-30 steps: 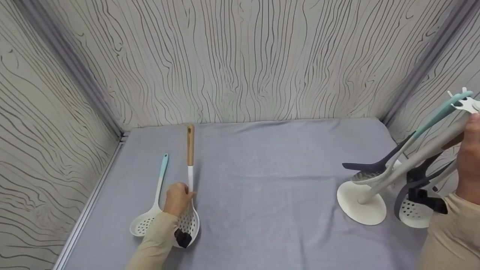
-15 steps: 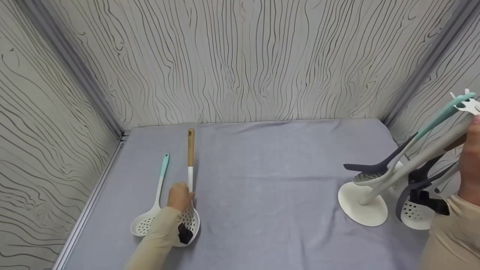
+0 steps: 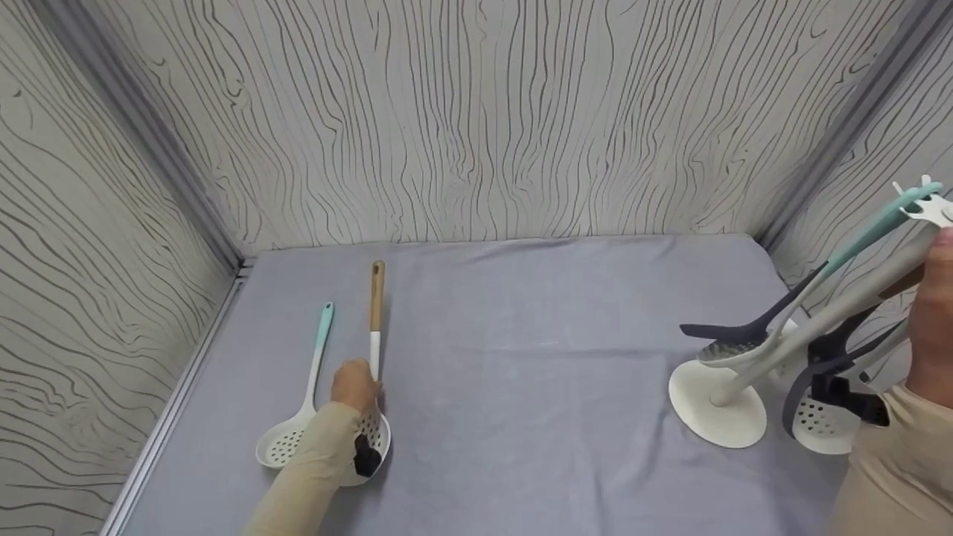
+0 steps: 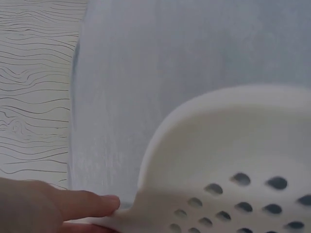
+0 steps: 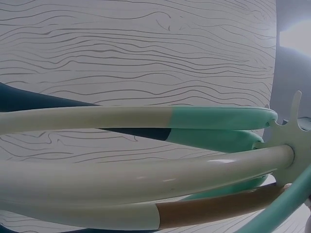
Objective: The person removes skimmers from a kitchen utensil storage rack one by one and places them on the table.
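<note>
My left hand (image 3: 355, 383) grips a white skimmer (image 3: 376, 350) by its neck, just above the perforated bowl. The skimmer's wooden handle end points toward the back wall. In the left wrist view, the bowl (image 4: 209, 131) is close up, with my left fingers (image 4: 92, 204) at its neck. At the right edge of the head view, my right hand (image 3: 934, 327) is beside the top of a white utensil stand (image 3: 826, 324). Its fingers are mostly hidden, and I cannot tell what they hold. Several utensils hang around the stand's pole (image 5: 146, 179), with teal handles (image 5: 218, 117) and a brown handle (image 5: 218, 206).
To the left of the skimmer lies a white slotted spoon (image 3: 286, 443) with a teal handle end. A grey cloth (image 3: 521, 417) covers the table. Wood-patterned panels (image 3: 476, 126) enclose the back and sides. The stand's round base (image 3: 718, 417) rests on the cloth.
The skimmer's handle end has come slightly toward me in the head view, my left hand keeping its grip on the neck. The right hand and stand look unchanged.
</note>
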The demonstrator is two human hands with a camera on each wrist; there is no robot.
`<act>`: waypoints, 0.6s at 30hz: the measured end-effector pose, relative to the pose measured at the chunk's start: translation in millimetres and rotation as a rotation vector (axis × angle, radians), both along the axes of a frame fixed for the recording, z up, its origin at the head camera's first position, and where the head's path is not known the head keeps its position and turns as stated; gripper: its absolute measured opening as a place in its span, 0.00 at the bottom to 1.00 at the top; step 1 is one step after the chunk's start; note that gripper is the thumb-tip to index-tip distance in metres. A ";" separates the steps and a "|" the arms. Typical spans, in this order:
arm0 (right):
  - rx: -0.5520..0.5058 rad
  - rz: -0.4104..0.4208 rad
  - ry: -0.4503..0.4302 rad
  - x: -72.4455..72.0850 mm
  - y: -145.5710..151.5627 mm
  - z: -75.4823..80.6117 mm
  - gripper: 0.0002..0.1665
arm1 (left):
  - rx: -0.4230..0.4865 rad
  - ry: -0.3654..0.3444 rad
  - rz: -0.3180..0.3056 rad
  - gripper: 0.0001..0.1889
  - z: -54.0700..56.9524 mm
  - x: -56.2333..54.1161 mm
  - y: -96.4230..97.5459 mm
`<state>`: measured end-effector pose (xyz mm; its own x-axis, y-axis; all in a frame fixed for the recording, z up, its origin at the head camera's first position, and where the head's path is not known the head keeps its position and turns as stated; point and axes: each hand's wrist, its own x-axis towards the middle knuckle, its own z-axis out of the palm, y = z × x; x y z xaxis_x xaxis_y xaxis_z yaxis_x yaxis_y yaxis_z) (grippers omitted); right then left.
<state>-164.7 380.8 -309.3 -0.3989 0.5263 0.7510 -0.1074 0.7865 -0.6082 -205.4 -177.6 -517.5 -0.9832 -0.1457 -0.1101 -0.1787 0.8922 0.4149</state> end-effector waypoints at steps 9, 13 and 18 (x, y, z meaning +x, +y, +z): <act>-0.045 0.005 -0.016 -2.6 -2.0 -0.7 0.20 | -0.027 -0.024 0.001 0.05 0.0 -3.0 -4.9; -0.033 0.013 -0.010 -2.1 -2.4 -0.8 0.19 | -0.038 -0.037 -0.012 0.05 -2.0 -5.1 -8.5; -0.009 0.017 0.013 -1.5 -1.9 -1.2 0.19 | -0.084 -0.029 -0.025 0.05 -8.2 -9.4 -13.7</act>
<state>-166.2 378.8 -310.5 -0.3979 0.5263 0.7515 -0.1288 0.7789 -0.6138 -214.8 -191.3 -525.7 -0.9832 -0.1313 -0.1271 -0.1670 0.9280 0.3330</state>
